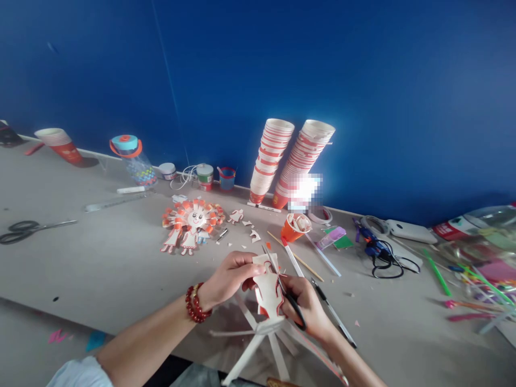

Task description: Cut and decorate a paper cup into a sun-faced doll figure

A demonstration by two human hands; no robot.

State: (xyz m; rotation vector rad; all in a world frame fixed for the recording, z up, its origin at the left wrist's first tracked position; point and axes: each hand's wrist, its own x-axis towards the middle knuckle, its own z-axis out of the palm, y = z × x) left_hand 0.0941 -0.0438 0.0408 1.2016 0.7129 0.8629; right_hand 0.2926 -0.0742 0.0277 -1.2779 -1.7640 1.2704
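Observation:
My left hand (236, 271), with red beads at the wrist, pinches a white paper piece (268, 285) by its upper left side. Red outlines on the piece trace a dress-like figure. In my right hand (304, 303) are black-handled scissors (292, 306), their blades at the upper right of the paper, by the drawn outline. From the paper's lower end, long white strips (245, 359) fan out below, like a cut-open paper cup. Beyond my hands lies a finished-looking paper doll (189, 236) with a drawn face and orange-tipped curled strips. Small cut scraps (255, 235) lie near it.
Two tall paper cup stacks (272, 156) stand against the blue wall. An orange cup (296, 227) holds scraps. Pens (334, 312) and a wooden stick (298, 258) lie close to my right hand. Farther right is a blue glue gun (373, 242); at left, other scissors (32, 230) and a bottle (133, 161).

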